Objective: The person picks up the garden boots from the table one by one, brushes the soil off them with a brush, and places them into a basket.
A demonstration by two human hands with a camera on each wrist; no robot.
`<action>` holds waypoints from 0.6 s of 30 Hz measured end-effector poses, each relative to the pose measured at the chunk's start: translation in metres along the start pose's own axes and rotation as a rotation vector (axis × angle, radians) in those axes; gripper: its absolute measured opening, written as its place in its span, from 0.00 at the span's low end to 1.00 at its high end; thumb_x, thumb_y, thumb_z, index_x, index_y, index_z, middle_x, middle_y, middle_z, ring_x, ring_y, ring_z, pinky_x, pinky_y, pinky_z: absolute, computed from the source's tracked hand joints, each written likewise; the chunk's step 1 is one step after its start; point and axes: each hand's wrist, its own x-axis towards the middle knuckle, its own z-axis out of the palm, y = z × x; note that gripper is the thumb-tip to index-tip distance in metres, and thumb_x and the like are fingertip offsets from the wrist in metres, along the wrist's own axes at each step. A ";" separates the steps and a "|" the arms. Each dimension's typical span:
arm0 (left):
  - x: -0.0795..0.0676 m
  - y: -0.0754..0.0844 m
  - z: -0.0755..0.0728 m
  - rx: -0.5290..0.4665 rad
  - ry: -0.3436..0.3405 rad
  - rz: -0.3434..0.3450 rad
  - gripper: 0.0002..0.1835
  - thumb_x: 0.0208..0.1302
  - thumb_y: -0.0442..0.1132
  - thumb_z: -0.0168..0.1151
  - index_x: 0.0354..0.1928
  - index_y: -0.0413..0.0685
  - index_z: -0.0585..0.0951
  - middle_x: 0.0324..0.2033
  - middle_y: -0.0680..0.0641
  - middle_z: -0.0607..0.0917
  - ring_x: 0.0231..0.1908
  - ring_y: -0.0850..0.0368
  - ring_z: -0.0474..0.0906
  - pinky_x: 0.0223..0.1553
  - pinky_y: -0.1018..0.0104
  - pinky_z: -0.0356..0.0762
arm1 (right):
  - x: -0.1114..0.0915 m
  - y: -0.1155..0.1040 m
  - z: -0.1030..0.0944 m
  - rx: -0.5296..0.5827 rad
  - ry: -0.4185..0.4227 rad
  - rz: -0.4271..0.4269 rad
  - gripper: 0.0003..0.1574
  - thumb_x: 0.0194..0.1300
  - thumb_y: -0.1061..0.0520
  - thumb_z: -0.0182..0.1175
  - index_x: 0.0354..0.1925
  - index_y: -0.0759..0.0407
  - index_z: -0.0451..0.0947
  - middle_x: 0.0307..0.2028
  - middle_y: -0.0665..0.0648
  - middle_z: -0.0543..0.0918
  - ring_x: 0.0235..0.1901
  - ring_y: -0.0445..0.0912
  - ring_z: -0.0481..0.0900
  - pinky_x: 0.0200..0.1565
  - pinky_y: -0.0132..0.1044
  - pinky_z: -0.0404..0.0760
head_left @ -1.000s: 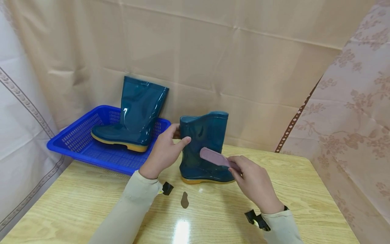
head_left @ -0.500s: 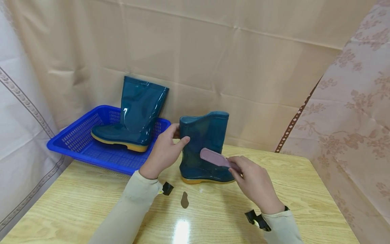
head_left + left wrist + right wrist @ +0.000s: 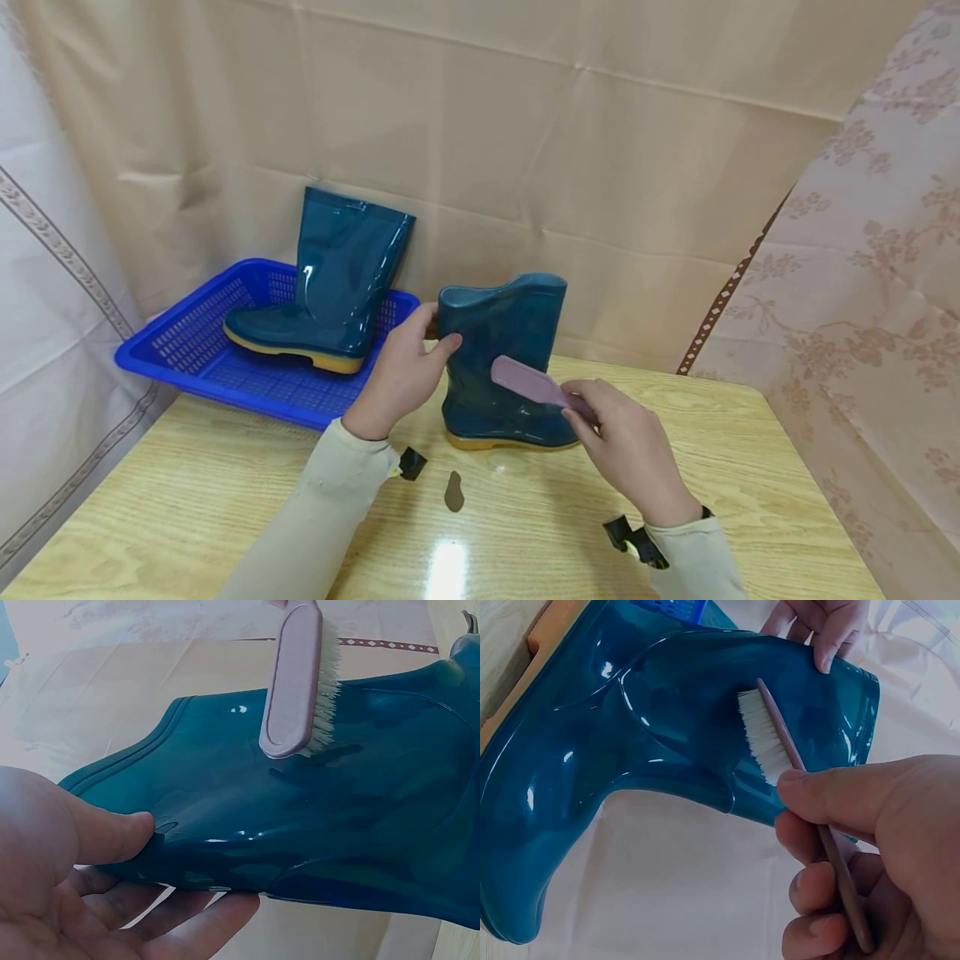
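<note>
A dark teal rubber boot (image 3: 495, 333) with a yellow sole stands upright on the table, its toe pointing right. My left hand (image 3: 405, 362) grips the back of its shaft near the top, thumb on the near side and fingers behind. My right hand (image 3: 630, 442) holds a pink scrubbing brush (image 3: 528, 383) by the handle. White bristles (image 3: 763, 739) meet the side of the boot's shaft in the right wrist view. Pressed on the shaft beside the brush in the left wrist view is my left thumb (image 3: 120, 836).
A matching boot (image 3: 337, 283) stands in a blue plastic basket (image 3: 172, 367) at the back left. A brown spot (image 3: 454, 492) lies on the wooden table (image 3: 750, 500) in front of the near boot. Beige cloth (image 3: 510, 150) hangs behind.
The boot's top opening has spread and its rim has shifted slightly. My left thumb has moved a little left. The brush has risen very slightly on the shaft.
</note>
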 end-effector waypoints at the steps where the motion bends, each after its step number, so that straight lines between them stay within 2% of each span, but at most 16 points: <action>1: 0.000 0.000 0.000 -0.002 0.001 0.001 0.18 0.77 0.39 0.59 0.64 0.45 0.74 0.55 0.44 0.82 0.57 0.45 0.78 0.61 0.43 0.74 | 0.000 0.000 0.000 0.002 -0.008 0.002 0.18 0.64 0.60 0.73 0.52 0.55 0.85 0.42 0.53 0.88 0.31 0.40 0.82 0.32 0.38 0.82; 4: 0.000 0.000 0.000 -0.007 0.005 0.001 0.17 0.77 0.39 0.59 0.64 0.45 0.75 0.55 0.44 0.82 0.57 0.46 0.78 0.60 0.43 0.74 | 0.000 0.000 0.000 0.016 -0.067 0.020 0.17 0.64 0.60 0.73 0.51 0.54 0.85 0.42 0.51 0.88 0.33 0.39 0.83 0.33 0.38 0.84; 9: 0.000 0.000 0.000 -0.013 0.004 0.002 0.18 0.77 0.39 0.60 0.64 0.45 0.75 0.55 0.44 0.82 0.57 0.45 0.78 0.60 0.43 0.74 | 0.000 0.000 0.003 0.012 -0.243 0.038 0.13 0.65 0.59 0.73 0.48 0.51 0.88 0.40 0.48 0.89 0.32 0.36 0.83 0.33 0.36 0.84; 11: 0.000 0.000 0.000 -0.017 0.004 0.003 0.18 0.77 0.39 0.60 0.64 0.45 0.75 0.55 0.44 0.82 0.57 0.45 0.78 0.61 0.42 0.74 | 0.000 0.000 0.004 0.004 -0.275 0.032 0.12 0.64 0.59 0.73 0.47 0.51 0.88 0.39 0.48 0.88 0.31 0.35 0.82 0.32 0.35 0.83; 14: 0.000 -0.001 0.000 -0.023 0.010 0.007 0.17 0.77 0.39 0.60 0.63 0.45 0.75 0.55 0.44 0.82 0.57 0.45 0.78 0.61 0.41 0.74 | 0.000 0.000 0.002 0.004 -0.230 0.025 0.11 0.66 0.58 0.72 0.47 0.53 0.87 0.39 0.49 0.88 0.30 0.35 0.82 0.32 0.34 0.82; 18: 0.001 -0.003 0.001 -0.053 0.031 0.011 0.17 0.78 0.38 0.59 0.64 0.45 0.74 0.56 0.43 0.82 0.57 0.45 0.78 0.61 0.41 0.74 | -0.001 0.000 -0.005 0.037 -0.053 0.041 0.13 0.67 0.54 0.71 0.48 0.55 0.85 0.33 0.47 0.85 0.25 0.36 0.75 0.26 0.32 0.74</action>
